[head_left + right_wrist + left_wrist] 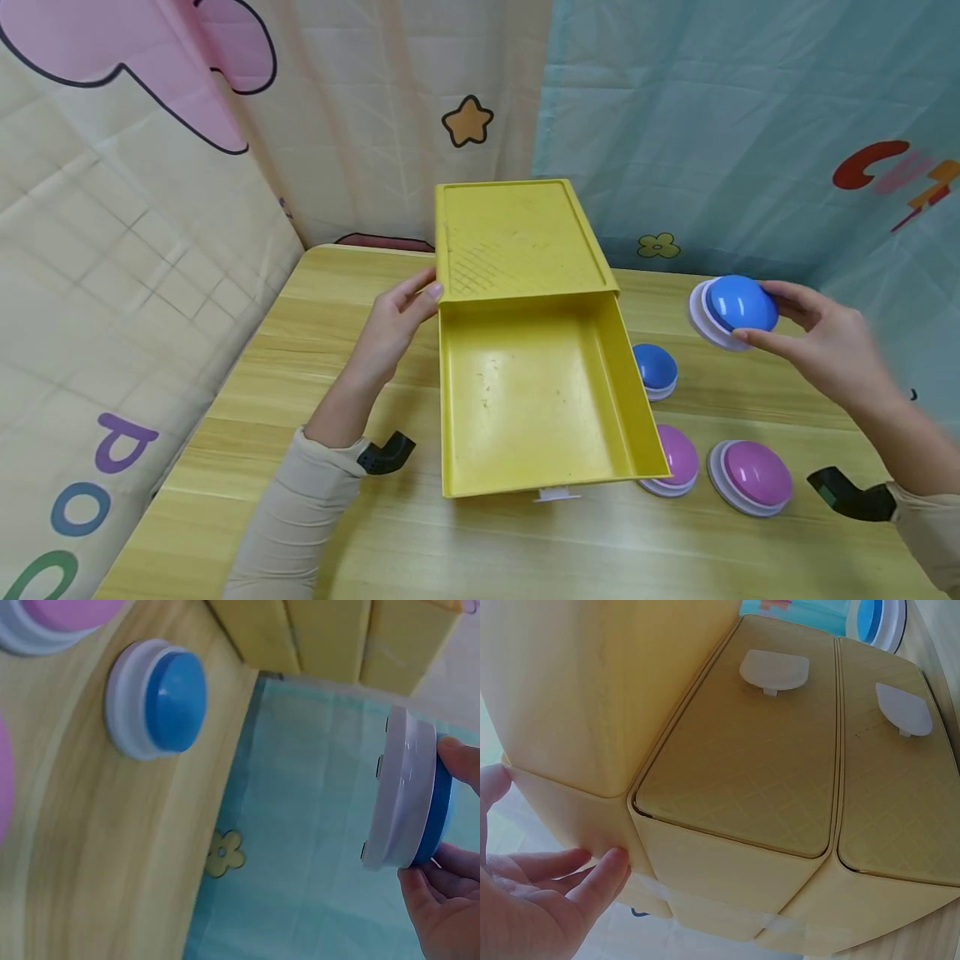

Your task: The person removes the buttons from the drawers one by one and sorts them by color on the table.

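A yellow drawer unit [525, 242] stands on the table, its top drawer [540, 392] pulled out and bare inside. My left hand [386, 329] touches the unit's left side near the front corner; in the left wrist view, fingertips [611, 862] rest on the side wall. Off to the right, my right hand [832, 350] holds a blue dome-topped push button [738, 304] above the table. Thumb and fingers pinch the blue dome, and the white base with small feet shows in the right wrist view.
Beside the unit sits another blue push button [656, 369]. Two pink push buttons [757, 473] lie nearer, one partly hidden by the drawer. Lower drawers [742, 750] with white handles [775, 670] are closed. Printed curtains [712, 125] hang behind the wooden table [315, 333].
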Demonstrator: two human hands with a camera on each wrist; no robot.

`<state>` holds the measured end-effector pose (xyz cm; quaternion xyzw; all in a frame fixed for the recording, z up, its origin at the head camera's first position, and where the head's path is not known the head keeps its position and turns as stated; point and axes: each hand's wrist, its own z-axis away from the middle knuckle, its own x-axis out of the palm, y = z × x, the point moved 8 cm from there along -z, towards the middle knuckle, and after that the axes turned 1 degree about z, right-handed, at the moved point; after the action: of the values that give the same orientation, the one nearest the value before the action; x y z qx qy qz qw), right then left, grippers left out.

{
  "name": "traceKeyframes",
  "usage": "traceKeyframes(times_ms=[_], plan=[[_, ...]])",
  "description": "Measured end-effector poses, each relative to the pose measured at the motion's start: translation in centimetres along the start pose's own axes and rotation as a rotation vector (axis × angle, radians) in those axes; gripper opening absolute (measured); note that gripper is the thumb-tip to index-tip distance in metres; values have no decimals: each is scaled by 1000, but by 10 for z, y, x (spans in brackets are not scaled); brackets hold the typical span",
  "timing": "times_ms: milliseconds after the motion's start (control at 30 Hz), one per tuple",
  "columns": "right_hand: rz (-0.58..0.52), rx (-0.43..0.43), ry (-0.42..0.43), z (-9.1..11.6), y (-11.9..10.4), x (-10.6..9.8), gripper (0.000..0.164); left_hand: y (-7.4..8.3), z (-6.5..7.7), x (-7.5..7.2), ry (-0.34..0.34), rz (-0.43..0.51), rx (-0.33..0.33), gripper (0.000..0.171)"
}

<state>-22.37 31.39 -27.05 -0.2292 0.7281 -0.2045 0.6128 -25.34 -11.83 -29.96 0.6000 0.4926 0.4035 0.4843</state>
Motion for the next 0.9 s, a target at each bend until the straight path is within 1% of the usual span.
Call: traceKeyframes(times_ms=[200,300,433,533,633,767,900], plan=[[20,69,-107,-4,56,24,74,0,-1,0,3,-6,-3,51],[49,96,-152,-2,76,37,77,-1,-1,-1,3,-7,-4,51],[88,127,-207,1,97,53,83,0,-1,0,-1,-1,2,50],[105,147,-245,2,110,65,88,0,-1,0,-3,3,7,50],[105,153,-272,3,119,74,89,0,-1,0,-3,4,5,50],[84,154,-301,4,124,84,87,0,-1,0,-2,7,3,49],[69,171,-321,3,126,88,87,0,-1,-1,2,8,2,49]])
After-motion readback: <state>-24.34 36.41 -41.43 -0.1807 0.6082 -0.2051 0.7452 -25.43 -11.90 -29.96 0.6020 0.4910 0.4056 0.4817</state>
